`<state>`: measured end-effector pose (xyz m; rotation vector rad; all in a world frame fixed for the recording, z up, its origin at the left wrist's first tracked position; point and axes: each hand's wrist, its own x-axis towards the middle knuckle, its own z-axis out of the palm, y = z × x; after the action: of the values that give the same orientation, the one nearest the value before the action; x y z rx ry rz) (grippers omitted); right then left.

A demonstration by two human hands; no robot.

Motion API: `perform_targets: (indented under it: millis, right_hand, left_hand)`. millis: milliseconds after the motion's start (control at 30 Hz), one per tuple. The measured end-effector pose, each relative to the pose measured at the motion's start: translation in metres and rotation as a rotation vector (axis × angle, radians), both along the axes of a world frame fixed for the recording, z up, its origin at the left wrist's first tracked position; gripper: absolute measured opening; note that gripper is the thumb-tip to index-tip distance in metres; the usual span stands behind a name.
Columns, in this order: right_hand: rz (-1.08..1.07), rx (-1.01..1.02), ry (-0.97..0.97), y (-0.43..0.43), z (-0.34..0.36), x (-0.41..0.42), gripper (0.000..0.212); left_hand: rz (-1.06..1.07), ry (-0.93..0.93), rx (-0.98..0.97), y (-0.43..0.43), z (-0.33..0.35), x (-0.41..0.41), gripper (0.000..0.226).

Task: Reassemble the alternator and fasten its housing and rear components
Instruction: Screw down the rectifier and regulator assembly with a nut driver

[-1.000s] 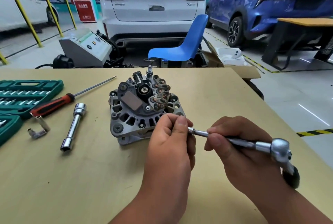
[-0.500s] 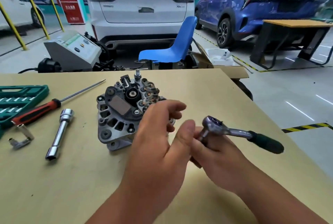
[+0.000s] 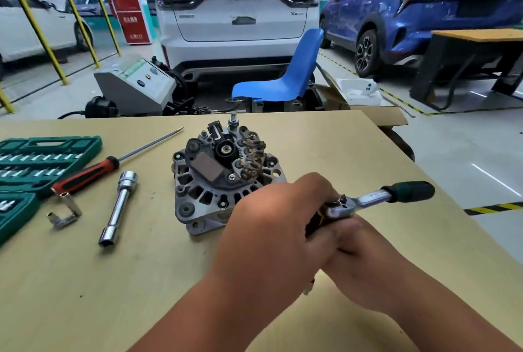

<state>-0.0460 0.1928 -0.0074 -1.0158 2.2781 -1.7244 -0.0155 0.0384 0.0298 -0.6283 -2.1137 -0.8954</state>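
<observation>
The alternator [image 3: 223, 179] sits in the middle of the desk [image 3: 141, 281]. Its back side, with the black and brown parts, faces up. Just in front of it, both hands meet around a wrench [image 3: 368, 198]. The left hand [image 3: 271, 230] is on top, and its fingers [image 3: 319, 193] are curled tight over the wrench's round metal head. The right hand [image 3: 365, 264] holds the wrench from below, with its thumb pressed against the metal under the head. Its other fingers are hidden behind the left hand. The dark green grip of the wrench sticks out to the right, up off the desk. The left hand covers the near edge of the alternator, and I cannot tell if it touches it. To the left lie a red and black screwdriver [image 3: 90, 174], a shiny metal tube [image 3: 117, 210], a small bent metal piece [image 3: 63, 214] and an open green tool box [image 3: 42, 159].
</observation>
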Motion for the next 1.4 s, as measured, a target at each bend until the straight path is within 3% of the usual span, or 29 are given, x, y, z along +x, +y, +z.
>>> perform_targets:
  millis: [167,300,367,433,500,567,667,767,833,967,1067,1267,1400]
  right_hand:
    - [-0.006,0.153,0.050,0.002,0.004,-0.001,0.029]
    - [0.105,0.385,0.088,0.002,0.007,0.000,0.043]
    - [0.109,0.290,0.015,0.004,0.011,0.000,0.036]
    - [0.007,0.019,-0.115,0.009,0.015,-0.003,0.025]
    - [-0.130,-0.177,-0.189,0.016,0.020,-0.008,0.020]
    - [-0.199,-0.205,-0.183,0.017,0.031,-0.011,0.013]
    - [-0.158,-0.188,-0.082,0.008,0.055,-0.013,0.017]
    - [-0.197,-0.046,0.287,-0.014,0.078,-0.024,0.011]
    - [-0.288,-0.017,0.425,-0.032,0.086,-0.035,0.006]
    - [-0.366,-0.027,0.415,-0.060,0.078,-0.043,0.014]
    - [-0.378,-0.022,0.454,-0.068,0.071,-0.042,0.014]
    - [-0.363,-0.007,0.513,-0.072,0.069,-0.038,0.014]
    - [-0.339,0.012,0.526,-0.070,0.068,-0.037,0.012]
  left_hand:
    - [0.027,0.023,-0.023,0.002,-0.005,-0.001,0.016]
    - [-0.001,0.035,0.190,-0.010,0.019,0.003,0.019]
    - [0.010,0.077,0.276,-0.029,0.032,0.008,0.016]
    - [0.090,0.090,0.329,-0.059,0.031,0.014,0.016]
    - [0.236,0.014,0.487,-0.104,0.014,0.027,0.031]
    - [0.386,-0.121,0.574,-0.164,-0.014,0.050,0.049]
    - [0.525,-0.368,0.523,-0.228,-0.038,0.086,0.039]
    - [0.675,-0.304,0.407,-0.221,-0.050,0.076,0.026]
    - [0.719,-0.259,0.261,-0.198,-0.049,0.060,0.022]
    - [0.762,-0.345,-0.066,-0.191,-0.055,0.029,0.033]
    - [0.745,-0.440,-0.207,-0.189,-0.062,0.014,0.034]
    - [0.724,-0.509,-0.299,-0.187,-0.059,0.001,0.019]
    - [0.593,-0.290,-0.123,-0.174,-0.042,-0.005,0.013]
